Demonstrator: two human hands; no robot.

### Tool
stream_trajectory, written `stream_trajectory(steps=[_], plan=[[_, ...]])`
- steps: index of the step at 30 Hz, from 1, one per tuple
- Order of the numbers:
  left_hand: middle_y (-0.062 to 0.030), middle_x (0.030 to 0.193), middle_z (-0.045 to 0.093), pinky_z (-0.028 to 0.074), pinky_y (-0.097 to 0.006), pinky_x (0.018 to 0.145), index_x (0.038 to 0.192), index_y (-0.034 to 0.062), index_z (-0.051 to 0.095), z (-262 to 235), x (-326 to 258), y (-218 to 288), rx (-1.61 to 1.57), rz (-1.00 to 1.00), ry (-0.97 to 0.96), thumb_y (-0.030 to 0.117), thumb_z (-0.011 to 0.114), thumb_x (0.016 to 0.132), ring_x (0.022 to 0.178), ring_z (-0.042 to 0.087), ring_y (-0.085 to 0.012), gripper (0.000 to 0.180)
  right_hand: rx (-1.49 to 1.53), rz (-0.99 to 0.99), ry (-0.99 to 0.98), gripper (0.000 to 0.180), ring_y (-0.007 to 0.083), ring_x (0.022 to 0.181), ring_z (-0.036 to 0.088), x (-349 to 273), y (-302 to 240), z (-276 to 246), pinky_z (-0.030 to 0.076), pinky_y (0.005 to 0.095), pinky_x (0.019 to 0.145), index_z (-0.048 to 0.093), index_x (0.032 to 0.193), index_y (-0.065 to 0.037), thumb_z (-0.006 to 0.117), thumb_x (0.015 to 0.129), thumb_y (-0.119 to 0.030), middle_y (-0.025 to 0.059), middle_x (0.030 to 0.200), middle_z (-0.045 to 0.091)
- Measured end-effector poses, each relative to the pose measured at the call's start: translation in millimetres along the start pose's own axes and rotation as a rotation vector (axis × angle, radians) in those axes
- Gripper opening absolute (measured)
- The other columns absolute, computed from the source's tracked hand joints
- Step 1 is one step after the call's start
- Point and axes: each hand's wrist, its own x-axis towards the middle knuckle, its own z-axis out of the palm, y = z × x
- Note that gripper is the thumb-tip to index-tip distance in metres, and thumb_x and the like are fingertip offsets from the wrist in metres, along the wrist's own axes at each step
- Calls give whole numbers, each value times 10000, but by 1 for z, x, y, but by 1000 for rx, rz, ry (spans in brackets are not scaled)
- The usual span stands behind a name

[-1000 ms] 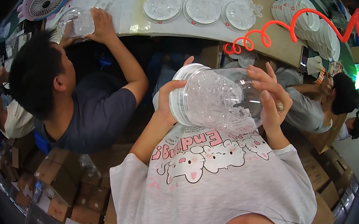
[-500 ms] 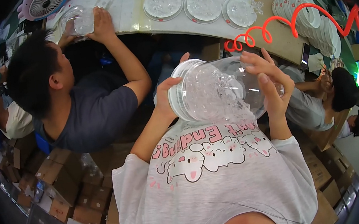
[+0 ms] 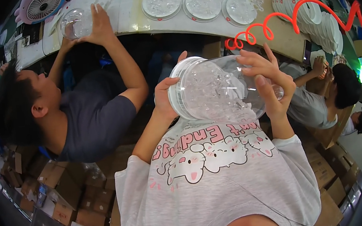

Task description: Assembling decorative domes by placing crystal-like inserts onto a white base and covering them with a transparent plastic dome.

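I hold a clear round plastic container (image 3: 214, 93) with a white rim in front of my chest, lying on its side and filled with small clear pieces. My left hand (image 3: 165, 100) grips the rimmed end on the left. My right hand (image 3: 268, 80) wraps the rounded end on the right, fingers spread over its top. Below it is my grey sweatshirt (image 3: 216, 185) with a pink cartoon print.
A co-worker in a dark shirt (image 3: 94, 118) at my left holds a clear container (image 3: 73, 23) on the white table (image 3: 131, 13). Clear round dishes (image 3: 202, 3), a red coiled cable (image 3: 269, 29), stacked white lids (image 3: 312, 11) and a pink fan (image 3: 44, 6) are there. Cardboard boxes (image 3: 65, 193) cover the floor.
The container has shifted slightly up and turned a little in my hands; my right fingers have spread further over its top. The co-worker's hands stay on their container.
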Motion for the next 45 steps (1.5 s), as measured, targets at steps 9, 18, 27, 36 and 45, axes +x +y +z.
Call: stream_trajectory(steps=[9, 18, 27, 36, 45], plan=[[-170, 1356, 278, 233, -490, 1017, 1372, 181, 147, -1, 5, -1, 18, -6, -32, 107, 441, 701, 1240, 302, -334, 736, 25, 10, 19, 136, 280, 989, 568, 3, -2, -5, 163, 503, 998, 649, 807, -40, 527, 764, -81, 100, 901, 645], [-171, 1358, 275, 227, -489, 1020, 1372, 183, 148, 2, 5, -4, 14, 0, 1, 108, 444, 693, 1246, 292, -334, 744, -14, 23, 34, 139, 282, 988, 568, 1, -5, -5, 162, 501, 1001, 645, 817, -36, 523, 763, -73, 100, 902, 645], [-131, 1348, 311, 253, -438, 1014, 1375, 156, 135, 1, 2, -9, 118, 86, 19, 261, 311, 898, 1235, 323, -283, 520, 20, 40, 74, 153, 291, 990, 565, -3, 2, -3, 180, 508, 997, 640, 816, -16, 506, 762, -69, 112, 901, 642], [-138, 1355, 298, 244, -437, 1021, 1375, 152, 131, 4, 1, -14, 167, 128, 5, 230, 330, 877, 1237, 317, -291, 542, 67, -34, 83, 169, 296, 949, 584, -5, 12, -8, 177, 504, 1003, 645, 785, -21, 509, 741, -111, 128, 857, 649], [-144, 1372, 261, 231, -444, 1028, 1378, 163, 120, 8, -2, -17, 144, 119, -14, 201, 332, 864, 1251, 291, -302, 557, 28, -82, 84, 176, 297, 944, 587, -9, 8, -9, 170, 510, 1002, 647, 777, -23, 506, 746, -123, 126, 855, 650]])
